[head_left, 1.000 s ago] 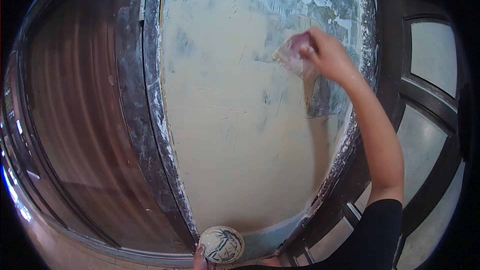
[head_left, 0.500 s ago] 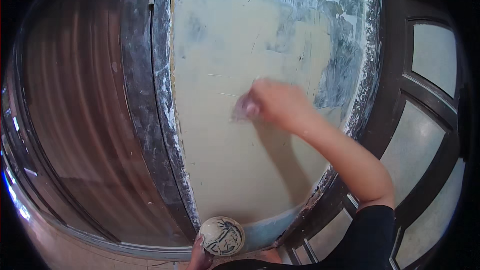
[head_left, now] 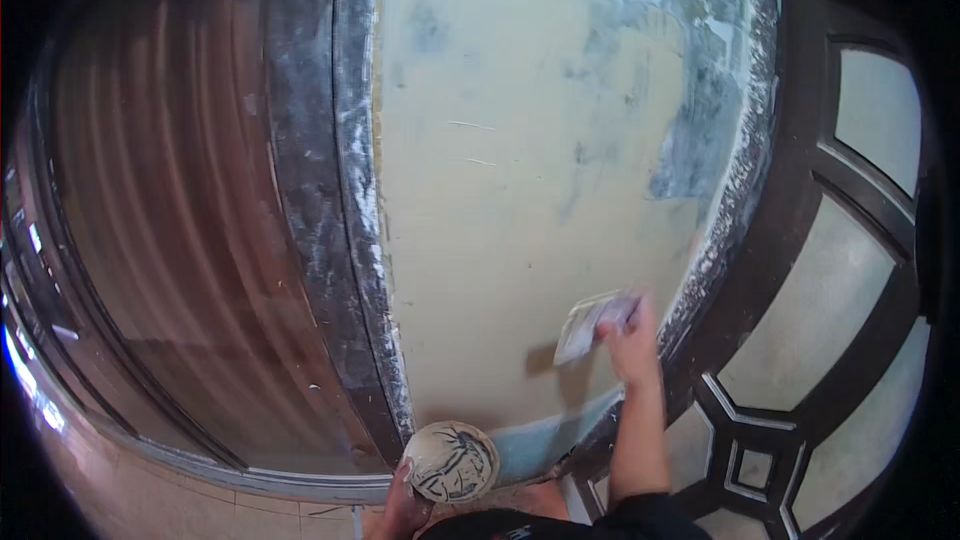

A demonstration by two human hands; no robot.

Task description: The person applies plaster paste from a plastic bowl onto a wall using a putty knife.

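A wall panel (head_left: 480, 240) coated in smooth cream filler stands in front of me, with bluish-grey patches showing toward its upper right. My right hand (head_left: 632, 335) grips a putty knife (head_left: 588, 328) with a broad blade smeared with cream filler. The blade is near the panel's lower right and casts a shadow on it; whether it touches cannot be made out. Low at the bottom centre, my left hand (head_left: 405, 502) holds a round bowl (head_left: 455, 462) by its left edge. Cream filler with dark streaks lies inside the bowl.
A paint-spattered dark frame (head_left: 375, 240) borders the panel on the left, with a brown curtained pane (head_left: 170, 220) beyond it. At the right stands a dark door (head_left: 800, 240) with pale inset panes. Tiled floor (head_left: 200, 490) shows at the lower left.
My right hand has moved down and to the right with the putty knife, from the panel's middle to its lower right. The left hand still holds the bowl. My view has shifted slightly.
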